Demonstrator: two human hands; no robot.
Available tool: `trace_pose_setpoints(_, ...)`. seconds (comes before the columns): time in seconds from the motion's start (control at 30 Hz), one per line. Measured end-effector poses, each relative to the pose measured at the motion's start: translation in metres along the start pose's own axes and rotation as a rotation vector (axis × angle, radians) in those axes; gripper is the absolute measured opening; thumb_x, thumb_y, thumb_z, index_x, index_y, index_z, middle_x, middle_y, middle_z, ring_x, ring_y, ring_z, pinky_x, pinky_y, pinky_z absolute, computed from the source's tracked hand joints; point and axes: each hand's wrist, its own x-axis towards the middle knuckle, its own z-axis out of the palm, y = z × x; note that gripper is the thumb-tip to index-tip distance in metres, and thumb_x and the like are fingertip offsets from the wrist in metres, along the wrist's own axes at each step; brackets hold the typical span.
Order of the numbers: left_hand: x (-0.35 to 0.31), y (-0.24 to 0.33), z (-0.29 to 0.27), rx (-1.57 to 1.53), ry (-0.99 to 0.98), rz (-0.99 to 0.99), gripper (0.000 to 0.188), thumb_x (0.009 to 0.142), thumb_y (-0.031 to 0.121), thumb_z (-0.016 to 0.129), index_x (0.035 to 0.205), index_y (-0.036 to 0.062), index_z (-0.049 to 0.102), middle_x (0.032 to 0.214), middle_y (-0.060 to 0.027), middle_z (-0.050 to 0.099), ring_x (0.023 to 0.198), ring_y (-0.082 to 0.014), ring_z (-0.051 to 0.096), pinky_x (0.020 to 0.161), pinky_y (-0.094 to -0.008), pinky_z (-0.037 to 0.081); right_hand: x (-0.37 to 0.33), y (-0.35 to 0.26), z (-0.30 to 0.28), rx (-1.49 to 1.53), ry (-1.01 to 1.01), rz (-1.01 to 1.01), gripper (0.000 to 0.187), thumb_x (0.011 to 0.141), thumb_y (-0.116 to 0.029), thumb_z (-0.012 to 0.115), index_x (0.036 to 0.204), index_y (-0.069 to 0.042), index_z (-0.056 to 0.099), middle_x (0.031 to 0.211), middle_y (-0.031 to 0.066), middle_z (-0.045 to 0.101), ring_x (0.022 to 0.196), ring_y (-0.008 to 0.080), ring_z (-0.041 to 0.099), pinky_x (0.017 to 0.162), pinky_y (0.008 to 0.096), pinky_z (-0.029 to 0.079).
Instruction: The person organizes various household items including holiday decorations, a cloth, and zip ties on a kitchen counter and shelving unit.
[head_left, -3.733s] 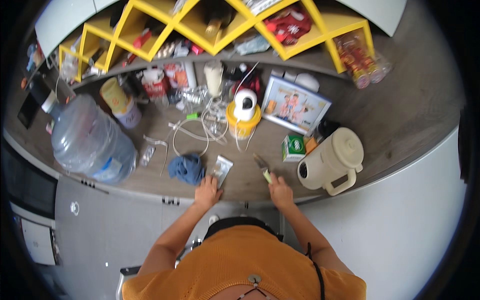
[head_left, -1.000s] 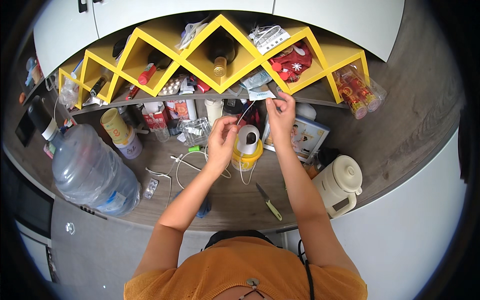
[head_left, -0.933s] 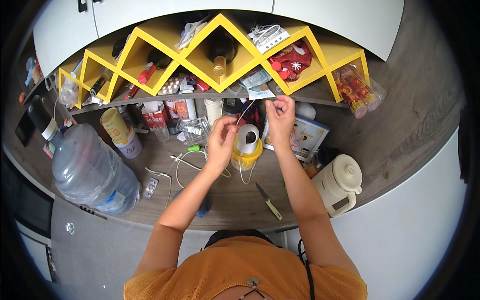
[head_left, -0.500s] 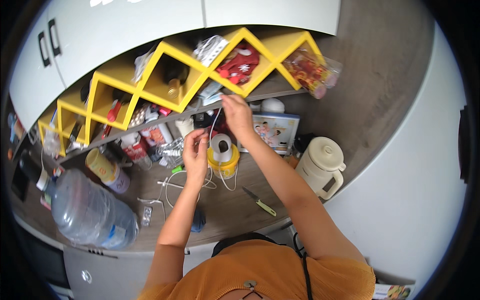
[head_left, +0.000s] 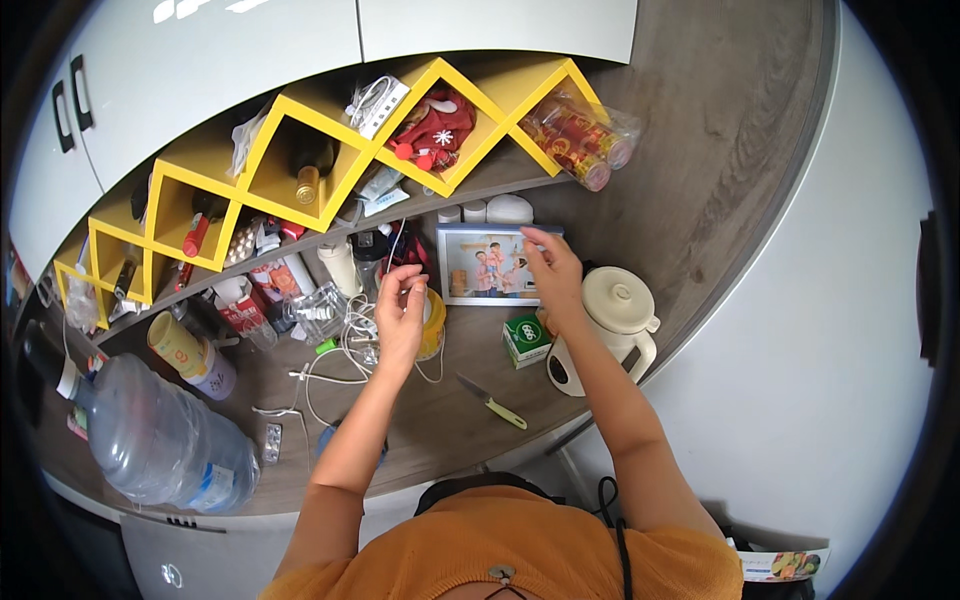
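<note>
Trouble loomed where the left hand [head_left: 400,318], fingers pinched on something unclear, hovered above tangled white cables [head_left: 345,345] beside the yellow-based camera [head_left: 432,322], while the right hand [head_left: 550,275], fingers loosely curled and empty, crowded the picture frame [head_left: 485,265] at two o'clock, liable to topple.

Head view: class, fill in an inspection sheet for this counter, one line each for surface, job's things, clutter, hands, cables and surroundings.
Surface: grey wood-grain counter, crowded.
Job's things: yellow container behind the left hand; framed photo by the right hand.
Clutter: large water bottle, green-handled knife, cream kettle, small green box, blister pack.
Hands: left hand raised over the yellow container, fingertips pinched; right hand at the photo's right edge, blurred, grasp unclear.
Cables: white cables coiled left of the container.
Surroundings: yellow zigzag shelf, white cabinets, white wall.
</note>
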Motion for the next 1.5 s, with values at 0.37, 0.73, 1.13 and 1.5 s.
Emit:
trace_pose_setpoints(0.37, -0.044, -0.009, -0.022, 0.049, 0.057, -0.12, 0.014, 0.087, 0.008, 0.05, 0.099, 0.002, 0.055, 0.09, -0.0043, 0.058, 0.083, -0.0092, 0.054, 0.074, -0.0222, 0.042, 0.007, 0.004, -0.061, 0.186, 0.119, 0.237, 0.024, 0.083, -0.011, 0.056, 0.107, -0.005, 0.058, 0.087, 0.0012, 0.056, 0.065, 0.0056, 0.049, 0.055, 0.0194, 0.043)
trace_pose_setpoints(0.73, -0.042, 0.009, 0.0, 0.097, 0.033, -0.106, 0.016, 0.087, 0.01, 0.051, 0.1, 0.0009, 0.055, 0.088, -0.003, 0.059, 0.08, -0.0083, 0.053, 0.07, -0.0213, 0.043, 0.074, 0.017, -0.084, 0.218, 0.278, 0.185, 0.049, 0.082, -0.018, 0.059, 0.125, -0.005, 0.04, 0.116, 0.0094, 0.046, 0.093, 0.013, 0.052, 0.075, 0.0259, 0.046)
trace_pose_setpoints(1.13, 0.062, 0.037, 0.131, -0.11, -0.186, -0.245, 0.022, 0.088, 0.018, 0.05, 0.102, 0.0027, 0.055, 0.092, -0.0042, 0.058, 0.088, -0.0119, 0.056, 0.075, -0.0254, 0.045, 0.134, 0.012, -0.091, 0.167, 0.241, -0.012, 0.062, 0.074, -0.022, 0.067, 0.124, 0.0, 0.038, 0.118, 0.0175, 0.042, 0.099, 0.0217, 0.052, 0.083, 0.0304, 0.044)
trace_pose_setpoints(1.5, 0.122, 0.036, 0.205, -0.438, -0.223, -0.682, 0.05, 0.082, 0.049, 0.051, 0.101, 0.0028, 0.051, 0.093, -0.0085, 0.054, 0.087, -0.0194, 0.054, 0.075, -0.0335, 0.046, 0.152, 0.002, -0.078, -0.008, 0.218, 0.014, 0.072, 0.065, -0.024, 0.074, 0.121, 0.004, 0.038, 0.114, 0.0192, 0.05, 0.104, 0.0246, 0.051, 0.087, 0.031, 0.04)
